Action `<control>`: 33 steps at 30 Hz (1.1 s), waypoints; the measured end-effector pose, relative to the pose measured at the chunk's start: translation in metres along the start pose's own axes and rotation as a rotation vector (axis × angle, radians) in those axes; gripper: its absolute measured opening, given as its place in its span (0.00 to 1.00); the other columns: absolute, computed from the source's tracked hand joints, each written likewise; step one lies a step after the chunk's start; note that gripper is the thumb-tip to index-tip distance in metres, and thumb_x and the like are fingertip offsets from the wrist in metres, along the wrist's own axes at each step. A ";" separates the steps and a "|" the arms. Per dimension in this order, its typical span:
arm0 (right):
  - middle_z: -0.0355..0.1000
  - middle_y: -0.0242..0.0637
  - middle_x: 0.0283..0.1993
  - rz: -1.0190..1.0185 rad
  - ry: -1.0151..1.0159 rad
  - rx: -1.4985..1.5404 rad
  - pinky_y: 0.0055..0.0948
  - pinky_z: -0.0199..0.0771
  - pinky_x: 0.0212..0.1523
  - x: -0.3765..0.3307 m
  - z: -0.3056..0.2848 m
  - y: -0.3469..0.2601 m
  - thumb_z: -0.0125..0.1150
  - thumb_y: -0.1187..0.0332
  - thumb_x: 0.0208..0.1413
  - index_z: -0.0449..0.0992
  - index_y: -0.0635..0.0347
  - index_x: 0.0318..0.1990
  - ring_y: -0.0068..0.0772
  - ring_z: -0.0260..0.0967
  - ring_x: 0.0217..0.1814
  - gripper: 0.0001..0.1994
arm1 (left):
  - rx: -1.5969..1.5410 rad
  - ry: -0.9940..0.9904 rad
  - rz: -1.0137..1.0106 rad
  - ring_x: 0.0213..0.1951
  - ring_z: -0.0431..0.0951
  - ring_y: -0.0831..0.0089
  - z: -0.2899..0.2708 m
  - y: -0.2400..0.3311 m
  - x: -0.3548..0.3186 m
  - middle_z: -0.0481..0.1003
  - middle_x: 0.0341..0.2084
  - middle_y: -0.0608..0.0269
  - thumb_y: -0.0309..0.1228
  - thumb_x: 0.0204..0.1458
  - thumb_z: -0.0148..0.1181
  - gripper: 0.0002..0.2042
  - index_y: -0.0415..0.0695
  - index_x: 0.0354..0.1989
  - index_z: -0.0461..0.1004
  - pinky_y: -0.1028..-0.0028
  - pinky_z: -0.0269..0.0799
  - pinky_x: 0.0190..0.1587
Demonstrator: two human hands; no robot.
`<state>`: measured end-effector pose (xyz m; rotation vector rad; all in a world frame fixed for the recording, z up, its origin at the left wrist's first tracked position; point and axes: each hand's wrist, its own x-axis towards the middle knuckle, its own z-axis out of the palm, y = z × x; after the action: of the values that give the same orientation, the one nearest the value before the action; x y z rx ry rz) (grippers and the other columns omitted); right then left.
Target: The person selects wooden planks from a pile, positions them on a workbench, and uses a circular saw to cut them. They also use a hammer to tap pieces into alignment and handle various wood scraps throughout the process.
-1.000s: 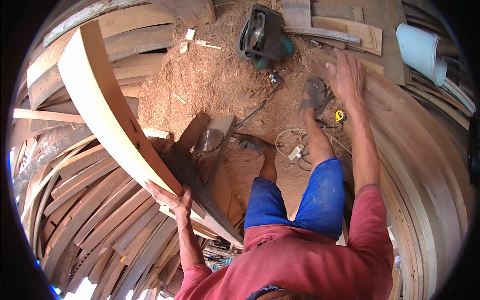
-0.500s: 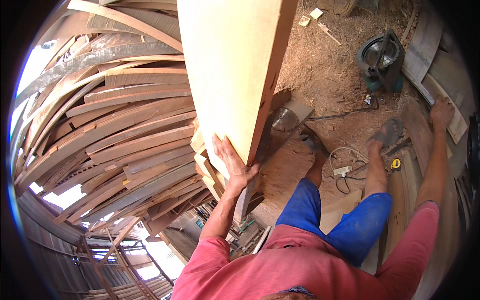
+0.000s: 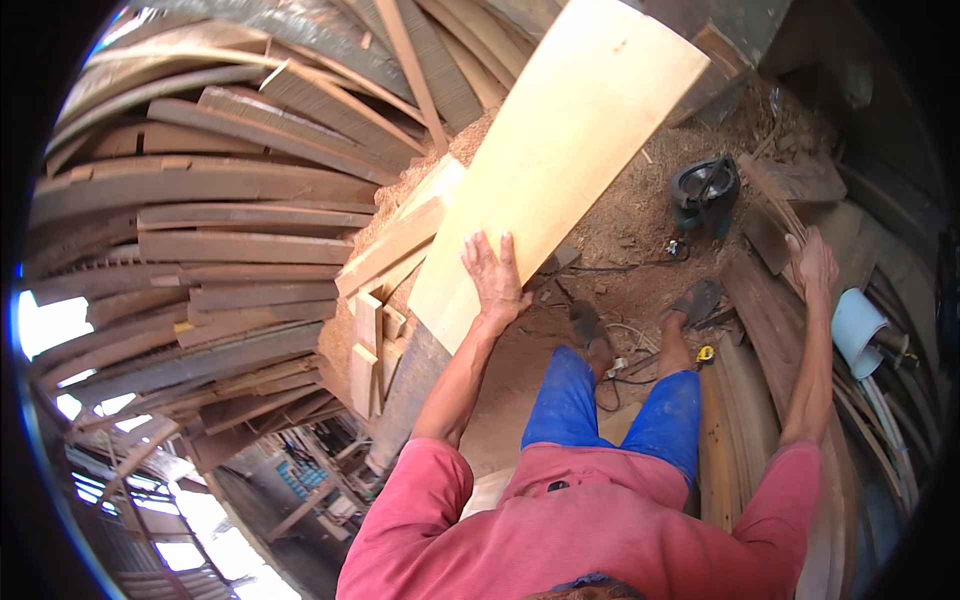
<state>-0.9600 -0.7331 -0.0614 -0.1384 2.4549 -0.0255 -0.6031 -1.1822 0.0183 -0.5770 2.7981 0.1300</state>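
Observation:
A wide, pale wooden board (image 3: 560, 150) slants from the middle of the view up to the top right, its broad face toward me. My left hand (image 3: 492, 278) lies on the near part of this face, fingers stretched out and thumb at the right edge. Over on the right, my right hand (image 3: 815, 264) is closed on the near end of a narrow wooden strip (image 3: 772, 195), seen nearly edge-on. Its fingertips are partly hidden. Short pale wood blocks (image 3: 368, 320) sit beside the wide board's lower left edge.
Stacked planks (image 3: 250, 245) fill the left side. A green circular saw (image 3: 705, 192) stands on the sawdust-covered floor, its cable trailing left. A yellow tape measure (image 3: 705, 354) lies near my right leg, by long boards (image 3: 735, 420). A pale blue pipe (image 3: 858, 330) is at far right.
The view has shifted, and the wide board now shows its far end and leans right. My left hand lies flatter on its face. My right hand now has the narrow strip turned edge-on.

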 end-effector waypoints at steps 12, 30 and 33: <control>0.70 0.36 0.33 -0.059 0.334 1.431 0.31 0.73 0.44 -0.187 -0.053 -0.033 0.56 0.57 0.70 0.73 0.65 0.49 0.29 0.70 0.37 0.17 | -0.074 0.052 -0.065 0.76 0.34 0.25 -0.002 0.005 -0.001 0.38 0.75 0.26 0.35 0.28 0.84 0.65 0.57 0.79 0.45 0.32 0.32 0.73; 0.65 0.24 0.28 -0.434 0.087 2.033 0.28 0.70 0.32 -0.296 -0.020 -0.228 0.63 0.59 0.68 0.72 0.52 0.40 0.20 0.64 0.28 0.10 | -0.291 0.007 -0.049 0.77 0.29 0.31 -0.023 -0.009 -0.019 0.33 0.77 0.33 0.44 0.43 0.75 0.56 0.63 0.80 0.43 0.34 0.22 0.74; 0.64 0.22 0.26 -0.318 -0.131 2.115 0.28 0.71 0.30 -0.272 0.007 -0.236 0.63 0.55 0.68 0.71 0.49 0.38 0.19 0.63 0.26 0.12 | -0.296 0.149 -0.039 0.78 0.32 0.36 0.001 -0.021 -0.026 0.38 0.78 0.38 0.47 0.41 0.76 0.55 0.65 0.80 0.47 0.33 0.27 0.74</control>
<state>-0.7245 -0.9383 0.1169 0.3839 1.1328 -2.3361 -0.5711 -1.1915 0.0244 -0.7363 2.9297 0.5207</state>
